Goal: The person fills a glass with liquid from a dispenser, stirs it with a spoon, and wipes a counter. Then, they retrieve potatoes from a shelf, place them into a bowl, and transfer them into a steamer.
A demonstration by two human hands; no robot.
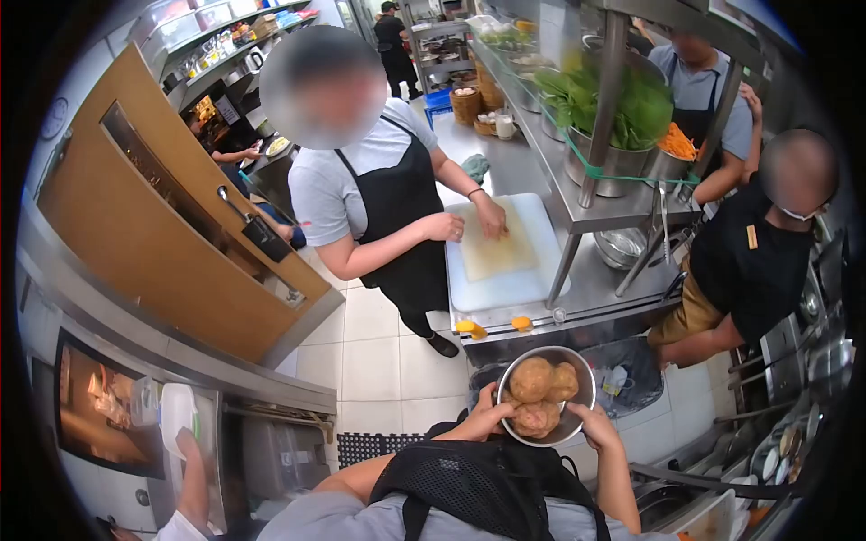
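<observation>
Between both my hands is a round metal bowl (pixel 585 383) with three large, lumpy brown balls of food (pixel 532 380) inside. My left hand (pixel 487 417) grips its left side, the thumb over the rim. On the lower right, my right hand (pixel 593 426) has its fingers around the edge. The bowl is held in the air in front of my chest, near the counter's end. Parts of the fingers are hidden under the bowl.
A co-worker in a black apron (pixel 397 171) works at a white cutting board (pixel 465 290) on the steel counter. Leafy greens (pixel 609 99) stand on the shelf above. Another person in black (pixel 753 252) is at right; a lined bin (pixel 636 388) sits behind the bowl.
</observation>
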